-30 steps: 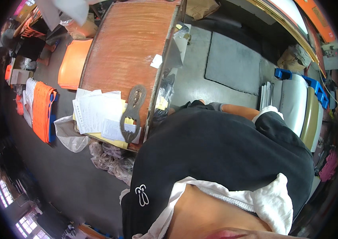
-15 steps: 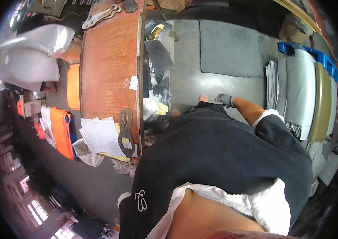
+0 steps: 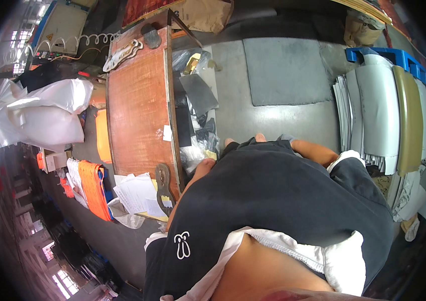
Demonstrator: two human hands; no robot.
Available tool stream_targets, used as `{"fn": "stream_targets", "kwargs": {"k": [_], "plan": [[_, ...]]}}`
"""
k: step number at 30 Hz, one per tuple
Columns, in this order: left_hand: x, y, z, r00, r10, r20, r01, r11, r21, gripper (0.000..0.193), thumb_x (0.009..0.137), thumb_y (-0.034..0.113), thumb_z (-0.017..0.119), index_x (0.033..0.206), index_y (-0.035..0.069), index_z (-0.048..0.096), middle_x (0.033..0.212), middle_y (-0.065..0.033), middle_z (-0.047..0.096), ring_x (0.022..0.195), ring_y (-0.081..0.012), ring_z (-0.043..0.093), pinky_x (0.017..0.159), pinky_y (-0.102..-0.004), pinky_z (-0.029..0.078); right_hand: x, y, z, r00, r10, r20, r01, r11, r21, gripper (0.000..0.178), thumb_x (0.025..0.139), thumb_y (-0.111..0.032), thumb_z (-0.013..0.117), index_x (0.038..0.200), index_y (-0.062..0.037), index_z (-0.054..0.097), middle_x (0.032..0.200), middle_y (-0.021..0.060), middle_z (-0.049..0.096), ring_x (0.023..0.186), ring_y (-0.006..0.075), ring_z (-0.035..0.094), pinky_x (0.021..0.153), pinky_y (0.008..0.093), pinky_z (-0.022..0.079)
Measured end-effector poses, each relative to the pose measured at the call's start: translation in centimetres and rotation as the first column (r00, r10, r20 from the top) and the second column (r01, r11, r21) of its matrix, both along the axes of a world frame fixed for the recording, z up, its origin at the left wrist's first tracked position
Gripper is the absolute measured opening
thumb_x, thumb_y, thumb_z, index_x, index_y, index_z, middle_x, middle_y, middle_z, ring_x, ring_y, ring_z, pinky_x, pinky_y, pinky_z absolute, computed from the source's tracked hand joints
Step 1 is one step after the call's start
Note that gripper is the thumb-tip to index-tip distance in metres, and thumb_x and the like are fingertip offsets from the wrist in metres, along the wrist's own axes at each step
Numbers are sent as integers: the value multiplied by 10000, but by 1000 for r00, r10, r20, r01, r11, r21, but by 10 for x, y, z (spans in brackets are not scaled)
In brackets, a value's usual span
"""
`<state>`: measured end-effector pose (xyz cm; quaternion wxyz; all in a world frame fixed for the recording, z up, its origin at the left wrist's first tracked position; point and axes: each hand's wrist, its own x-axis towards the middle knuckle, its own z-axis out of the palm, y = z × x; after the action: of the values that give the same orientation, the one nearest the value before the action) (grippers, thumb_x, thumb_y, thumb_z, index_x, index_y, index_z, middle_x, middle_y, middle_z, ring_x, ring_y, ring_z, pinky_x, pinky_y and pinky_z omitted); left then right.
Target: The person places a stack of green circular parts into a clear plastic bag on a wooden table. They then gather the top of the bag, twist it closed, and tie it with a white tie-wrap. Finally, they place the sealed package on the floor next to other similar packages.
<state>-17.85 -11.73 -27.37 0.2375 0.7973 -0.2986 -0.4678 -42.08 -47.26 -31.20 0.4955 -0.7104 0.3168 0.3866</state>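
My left hand (image 3: 205, 166) is bare and hangs beside the right edge of the brown wooden table (image 3: 137, 100). Its nearest neighbours are the clear plastic bags (image 3: 191, 156) under that edge; whether it touches them I cannot tell, and its fingers are hidden. In a grey glove, my right hand (image 3: 286, 137) shows only as a sliver past the front of my black shirt, so its fingers and anything in them are out of sight. On the table's near end lie white papers (image 3: 135, 193) and a dark, sole-shaped plate (image 3: 163, 188).
Grey and olive sheets (image 3: 378, 110) stand bent in a stack at the right, by a blue pallet (image 3: 393, 56). A flat grey mat (image 3: 288, 70) covers part of the floor ahead. Left of the table are clear plastic sheeting (image 3: 47, 113) and orange pieces (image 3: 95, 190).
My left forearm and hand have come into view beside the table. My gloved right hand has drawn back, mostly behind my shirt. The whole view has shifted slightly.
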Motion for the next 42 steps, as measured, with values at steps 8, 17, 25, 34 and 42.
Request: {"fn": "stream_targets", "kwargs": {"k": [8,17,25,34,42], "plan": [[16,-7,-33,938,269,-219,-253,963,97,300,869,252,554,1024,-1,600,924,-73,629,827,-150,585,730,-274,465,31,-25,-28,992,-113,56,119,986,-113,300,785,-292,582,942,-46,654,894,123,665,758,262,629,665,405,478],[153,-101,-53,954,118,-277,-124,992,-4,314,863,248,559,1018,-22,598,906,-78,633,792,-142,588,714,-266,468,151,-97,-8,991,-53,121,101,898,-428,384,769,-378,580,902,-28,668,917,197,646,910,346,606,801,384,465],[311,-260,-34,946,-236,-223,209,968,-141,327,858,246,564,1012,-41,597,890,-82,637,761,-135,592,699,-260,471,250,-166,57,873,-399,280,485,759,-435,302,764,-305,554,957,-98,657,951,175,644,923,340,607,796,412,464],[352,-347,-33,940,-245,-238,175,944,-281,365,852,220,613,1121,-18,548,940,-97,643,812,-123,588,736,-265,477,223,-155,56,911,-388,136,407,801,-439,327,795,-302,497,981,-95,669,917,127,653,961,303,598,825,376,454],[276,-476,39,920,-218,-325,107,939,-328,340,864,217,600,1110,-14,556,972,-101,643,840,-132,590,767,-274,479,187,-323,150,523,-598,607,841,476,-256,284,865,-312,543,945,-52,621,893,140,634,876,258,609,766,363,469]]}}
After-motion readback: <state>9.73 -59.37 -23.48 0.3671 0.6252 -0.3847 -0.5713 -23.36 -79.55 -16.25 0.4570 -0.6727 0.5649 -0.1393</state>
